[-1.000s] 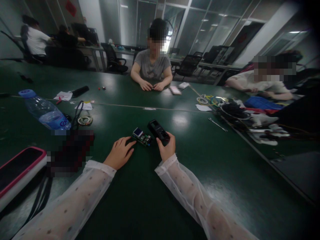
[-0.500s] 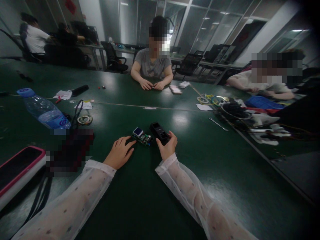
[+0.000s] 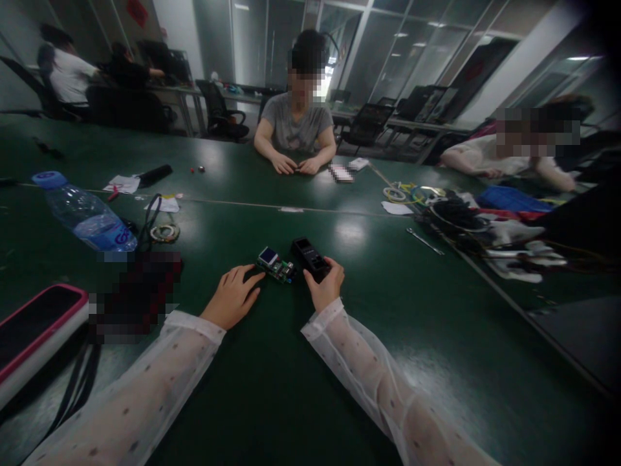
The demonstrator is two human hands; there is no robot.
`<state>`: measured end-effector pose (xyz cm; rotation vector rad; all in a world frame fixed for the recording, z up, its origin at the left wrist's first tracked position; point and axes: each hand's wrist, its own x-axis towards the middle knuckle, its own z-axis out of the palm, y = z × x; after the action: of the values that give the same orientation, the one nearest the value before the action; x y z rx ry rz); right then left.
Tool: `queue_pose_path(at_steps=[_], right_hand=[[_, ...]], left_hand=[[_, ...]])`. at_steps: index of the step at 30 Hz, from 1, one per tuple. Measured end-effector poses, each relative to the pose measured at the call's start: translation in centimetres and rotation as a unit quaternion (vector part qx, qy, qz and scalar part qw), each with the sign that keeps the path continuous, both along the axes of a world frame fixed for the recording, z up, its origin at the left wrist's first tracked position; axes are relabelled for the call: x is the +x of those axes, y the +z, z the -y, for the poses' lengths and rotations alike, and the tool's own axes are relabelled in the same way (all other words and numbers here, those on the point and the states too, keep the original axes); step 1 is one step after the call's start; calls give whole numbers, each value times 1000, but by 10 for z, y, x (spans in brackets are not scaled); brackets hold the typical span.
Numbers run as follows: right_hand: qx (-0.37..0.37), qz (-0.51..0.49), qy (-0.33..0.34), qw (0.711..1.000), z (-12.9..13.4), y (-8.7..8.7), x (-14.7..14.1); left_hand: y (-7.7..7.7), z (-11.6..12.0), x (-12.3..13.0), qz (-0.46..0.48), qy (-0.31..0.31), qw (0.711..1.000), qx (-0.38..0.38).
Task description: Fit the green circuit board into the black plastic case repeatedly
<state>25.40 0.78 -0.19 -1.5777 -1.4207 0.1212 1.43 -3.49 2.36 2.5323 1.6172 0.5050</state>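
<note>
A small green circuit board [image 3: 277, 264] with a little screen lies on the green table, in front of me. My left hand [image 3: 233, 292] rests at its left side, fingers apart, fingertips close to the board's edge; I cannot tell if they touch it. Just right of the board is a black plastic case [image 3: 309, 256] with cut-out openings. My right hand [image 3: 328, 282] has its thumb and fingers around the near end of this case. Board and case lie side by side, apart from each other.
At left stand a clear water bottle [image 3: 87, 213] with a blue cap and a red-and-white device [image 3: 53, 330]. A wrench [image 3: 425, 241] lies to the right, before a heap of cables and tools [image 3: 485, 226]. A person [image 3: 297, 123] sits across the table [image 3: 233, 401].
My hands, the circuit board and the case stay in place. At the right, the seated person's arm has shifted slightly.
</note>
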Motion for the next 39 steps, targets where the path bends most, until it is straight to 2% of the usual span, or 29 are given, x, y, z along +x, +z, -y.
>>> queue_pose_path(at_steps=[19, 25, 28, 33, 39], right_hand=[[0, -15, 17, 1000, -3, -7, 2], [20, -72, 36, 997, -2, -4, 1], [45, -111, 75, 990, 3, 3, -3], [41, -114, 191, 974, 12, 15, -12], [22, -84, 235, 968, 18, 24, -17]], left_hand=[[3, 0, 2, -11, 5, 1000, 4], [2, 0, 1, -3, 2, 1000, 7], [1, 0, 1, 1, 2, 1000, 9], [3, 1, 1, 8, -4, 1000, 13], [2, 1, 1, 8, -2, 1000, 11]])
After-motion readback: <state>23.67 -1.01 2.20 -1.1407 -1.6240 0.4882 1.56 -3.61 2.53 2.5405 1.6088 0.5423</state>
